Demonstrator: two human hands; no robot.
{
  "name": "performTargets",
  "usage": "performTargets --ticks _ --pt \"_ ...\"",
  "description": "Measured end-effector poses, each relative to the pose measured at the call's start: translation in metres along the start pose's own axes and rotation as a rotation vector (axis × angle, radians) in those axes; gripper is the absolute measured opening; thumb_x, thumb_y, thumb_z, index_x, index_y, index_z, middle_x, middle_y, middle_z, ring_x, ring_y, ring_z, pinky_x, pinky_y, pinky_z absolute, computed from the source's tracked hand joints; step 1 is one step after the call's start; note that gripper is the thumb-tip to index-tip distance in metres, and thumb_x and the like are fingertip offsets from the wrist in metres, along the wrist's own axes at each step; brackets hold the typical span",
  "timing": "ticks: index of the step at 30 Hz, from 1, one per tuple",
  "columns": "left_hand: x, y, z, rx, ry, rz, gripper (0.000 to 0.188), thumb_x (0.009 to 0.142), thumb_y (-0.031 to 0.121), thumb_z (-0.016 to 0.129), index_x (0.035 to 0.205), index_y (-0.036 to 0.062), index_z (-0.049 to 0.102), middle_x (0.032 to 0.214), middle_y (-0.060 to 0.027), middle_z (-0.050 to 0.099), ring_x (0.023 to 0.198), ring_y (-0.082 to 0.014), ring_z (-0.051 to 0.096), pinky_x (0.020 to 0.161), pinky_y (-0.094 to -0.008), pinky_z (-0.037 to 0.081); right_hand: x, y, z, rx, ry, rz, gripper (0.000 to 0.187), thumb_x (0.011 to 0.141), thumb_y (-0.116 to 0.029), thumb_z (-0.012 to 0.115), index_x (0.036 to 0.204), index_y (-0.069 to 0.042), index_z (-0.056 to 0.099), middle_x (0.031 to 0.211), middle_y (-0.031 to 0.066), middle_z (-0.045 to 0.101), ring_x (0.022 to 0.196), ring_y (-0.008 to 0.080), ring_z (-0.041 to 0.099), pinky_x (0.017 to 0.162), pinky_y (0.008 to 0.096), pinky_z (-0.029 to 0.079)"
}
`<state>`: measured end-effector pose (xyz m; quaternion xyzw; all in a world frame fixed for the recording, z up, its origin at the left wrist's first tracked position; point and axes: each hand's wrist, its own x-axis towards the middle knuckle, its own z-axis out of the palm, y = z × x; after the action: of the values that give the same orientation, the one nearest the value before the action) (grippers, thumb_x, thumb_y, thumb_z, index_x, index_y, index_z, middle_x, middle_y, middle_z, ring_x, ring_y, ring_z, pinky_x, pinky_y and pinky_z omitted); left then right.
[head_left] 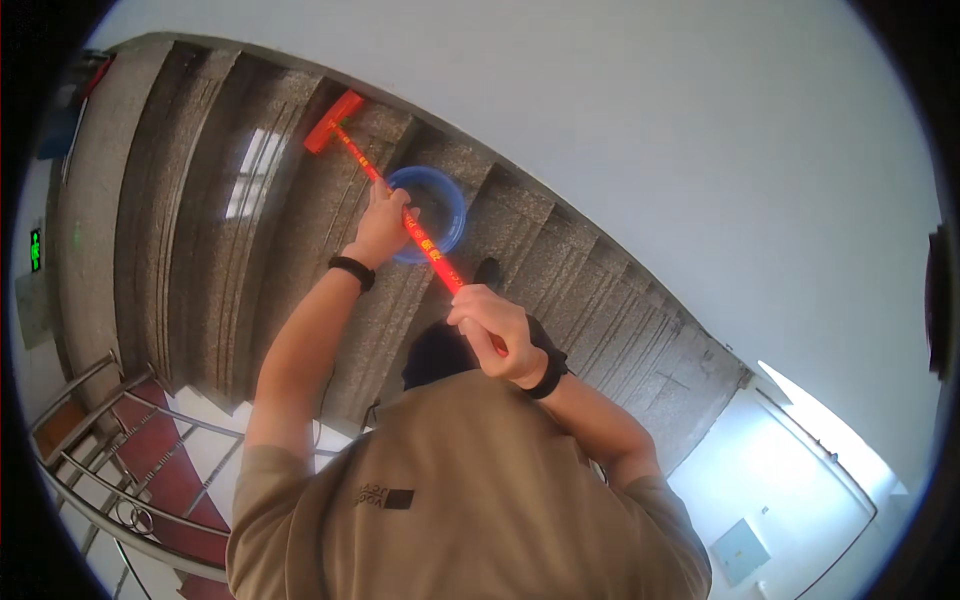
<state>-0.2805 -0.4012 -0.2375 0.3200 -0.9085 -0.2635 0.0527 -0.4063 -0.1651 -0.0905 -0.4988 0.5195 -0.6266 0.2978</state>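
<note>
A red broom (358,154) with yellow markings on its handle slants across the stairs. Its wide red head (333,122) is at a step beside the wall, with the underside hidden. My left hand (380,226) is closed around the middle of the handle. Lower down, toward my body, my right hand (497,330) grips the handle near its end. Behind the handle and my left hand, a round blue basin (455,210) stands on the stairs, partly covered by them.
Grey speckled stone stairs (290,200) run across the view, with a shiny reflection on one step. A white wall (650,150) borders them. Metal railings (150,545) curve at the lower left. A dark shoe (487,272) shows on a step below the basin.
</note>
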Motion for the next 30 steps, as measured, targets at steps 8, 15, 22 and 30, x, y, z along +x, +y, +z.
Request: performTargets --ticks 8,15,22,30 --pt "-0.008 0.008 0.005 -0.042 0.126 -0.041 0.020 0.088 0.018 0.073 0.096 0.0062 0.058 0.110 -0.0201 0.051 0.098 -0.0415 0.060 0.078 -0.0505 0.052 0.001 0.005 0.000 -0.004 -0.076 -0.080 0.020 0.080 0.013 0.049 0.090 0.005 0.065 0.081 0.0148 0.062 0.085 0.0350 0.063 0.079 0.0385 0.052" --pt "-0.022 0.013 0.046 0.020 0.205 -0.051 0.019 0.087 0.020 0.073 0.088 0.0063 0.060 0.112 -0.0227 0.051 0.106 -0.0420 0.057 0.080 -0.0480 0.054 -0.045 0.036 -0.014 -0.017 -0.114 -0.096 0.019 0.083 0.011 0.050 0.092 0.004 0.065 0.078 0.0136 0.061 0.082 0.0304 0.062 0.078 0.0352 0.052" --pt "-0.049 0.041 0.109 0.100 0.246 -0.039 0.022 0.084 0.023 0.074 0.087 0.0059 0.060 0.109 -0.0208 0.051 0.105 -0.0407 0.056 0.079 -0.0489 0.054 -0.122 0.047 -0.048 -0.061 -0.150 -0.058 0.022 0.085 0.012 0.048 0.094 0.005 0.066 0.095 0.0174 0.064 0.071 0.0185 0.062 0.066 0.0276 0.050" --pt "-0.092 0.138 0.146 0.060 0.208 -0.060 0.026 0.085 0.024 0.074 0.091 0.0035 0.061 0.115 -0.0296 0.049 0.110 -0.0457 0.054 0.081 -0.0503 0.055 -0.201 0.012 -0.113 0.006 -0.078 0.011 0.019 0.082 0.011 0.050 0.091 0.006 0.066 0.075 0.0131 0.061 0.077 0.0275 0.064 0.076 0.0360 0.053"
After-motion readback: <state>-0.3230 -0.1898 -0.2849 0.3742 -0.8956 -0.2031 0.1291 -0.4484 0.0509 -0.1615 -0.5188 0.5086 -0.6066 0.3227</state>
